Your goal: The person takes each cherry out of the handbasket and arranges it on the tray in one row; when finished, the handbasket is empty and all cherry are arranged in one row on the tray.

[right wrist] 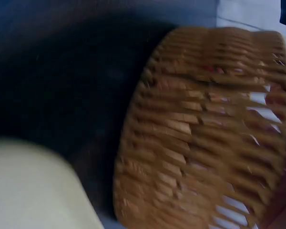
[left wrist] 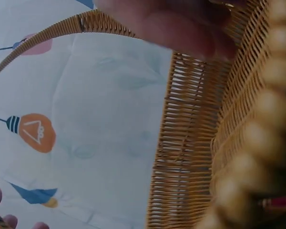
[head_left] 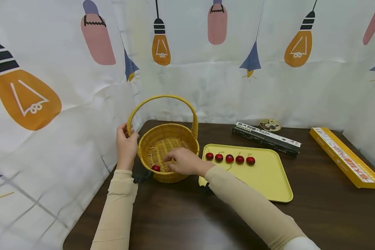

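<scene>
A yellow wicker basket (head_left: pixel 170 177) with a tall arched handle (head_left: pixel 164 96) stands on the table. My left hand (head_left: pixel 126 147) grips the left end of the handle beside the rim. My right hand (head_left: pixel 185 161) reaches over the near rim, its fingers loosely bent and hanging inside the basket. A red cherry (head_left: pixel 156 168) lies in the basket near its front left, a little left of the right fingertips. Several cherries (head_left: pixel 229 158) with stems sit in a row on a yellow tray (head_left: pixel 265 178) to the right. The right wrist view shows the woven side (right wrist: pixel 200 138) blurred and close.
Behind the tray lies a long black pasta box (head_left: pixel 265 139), with a round patterned disc (head_left: pixel 270 125) behind it. A yellow pasta box (head_left: pixel 347 158) is at the right on the dark table (head_left: pixel 175 215). A printed white curtain (head_left: pixel 190 83) hangs behind.
</scene>
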### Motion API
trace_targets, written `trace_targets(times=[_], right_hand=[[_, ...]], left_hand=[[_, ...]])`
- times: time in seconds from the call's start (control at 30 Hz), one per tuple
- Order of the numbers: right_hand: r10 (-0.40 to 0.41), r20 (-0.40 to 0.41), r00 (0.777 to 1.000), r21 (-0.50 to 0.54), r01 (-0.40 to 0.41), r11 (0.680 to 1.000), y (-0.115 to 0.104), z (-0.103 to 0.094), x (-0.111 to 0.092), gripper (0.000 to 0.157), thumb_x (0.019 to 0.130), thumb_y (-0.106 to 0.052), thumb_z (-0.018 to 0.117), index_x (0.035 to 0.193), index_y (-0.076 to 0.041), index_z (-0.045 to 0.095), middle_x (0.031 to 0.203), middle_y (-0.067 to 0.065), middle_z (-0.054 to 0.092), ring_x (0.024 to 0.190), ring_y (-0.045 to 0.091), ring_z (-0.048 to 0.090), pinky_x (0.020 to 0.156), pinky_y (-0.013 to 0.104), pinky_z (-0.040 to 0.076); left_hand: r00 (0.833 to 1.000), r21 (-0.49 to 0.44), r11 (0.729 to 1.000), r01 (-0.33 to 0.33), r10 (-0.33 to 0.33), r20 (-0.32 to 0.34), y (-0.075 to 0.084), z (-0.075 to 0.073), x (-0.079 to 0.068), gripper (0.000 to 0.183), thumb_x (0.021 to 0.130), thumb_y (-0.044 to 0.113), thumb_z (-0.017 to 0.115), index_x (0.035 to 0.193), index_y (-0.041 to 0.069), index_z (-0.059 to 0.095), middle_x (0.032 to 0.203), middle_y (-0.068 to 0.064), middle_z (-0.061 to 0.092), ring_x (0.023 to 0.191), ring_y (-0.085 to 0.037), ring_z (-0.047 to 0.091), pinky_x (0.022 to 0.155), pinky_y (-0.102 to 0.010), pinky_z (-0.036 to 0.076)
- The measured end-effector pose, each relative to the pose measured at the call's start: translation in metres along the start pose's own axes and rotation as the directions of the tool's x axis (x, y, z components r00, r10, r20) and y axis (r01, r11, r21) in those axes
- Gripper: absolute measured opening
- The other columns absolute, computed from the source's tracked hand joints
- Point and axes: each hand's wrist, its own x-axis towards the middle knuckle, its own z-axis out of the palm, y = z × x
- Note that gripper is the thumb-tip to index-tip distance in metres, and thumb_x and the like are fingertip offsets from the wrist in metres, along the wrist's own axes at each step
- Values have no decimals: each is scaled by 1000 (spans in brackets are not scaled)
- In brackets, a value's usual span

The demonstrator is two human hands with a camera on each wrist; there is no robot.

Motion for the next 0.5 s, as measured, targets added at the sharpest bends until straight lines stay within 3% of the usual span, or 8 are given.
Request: trace_targets(times=[0.1,0.2,0.33,0.5], right_hand=[[18,45,999,43,-20,999,-3,10,10,27,98,-21,57,121,-14,68,115,-4,68,106,11,62,89,27,48],[62,79,995,83,-69,994,-4,15,19,30,97,-20,58,125,-13,65,116,-2,68,107,11,62,89,27,49],[122,143,982,93,-136,986,-3,18,29,39,96,-21,58,135,-13,58,126,1,64,116,14,59,95,29,47],[87,235,968,84,-110,990,-5,21,41,46,97,-18,57,142,-13,51,139,1,55,128,15,50,103,28,40]], left_hand=[[990,-39,990,132,-129,61,-16,-3,3,47,97,9,41,143,10,33,141,-13,43,130,-23,43,104,-39,34],[975,-44,979,200,-195,105,-30,-1,7,39,99,6,38,138,6,36,142,-16,46,130,-26,44,109,-40,30],[972,-60,976,211,-203,117,-44,8,11,27,98,0,36,123,7,40,134,-15,51,127,-29,47,110,-39,28],[986,-104,983,154,-147,74,-51,14,10,20,98,-5,37,112,9,39,124,-13,53,123,-30,50,111,-38,29]])
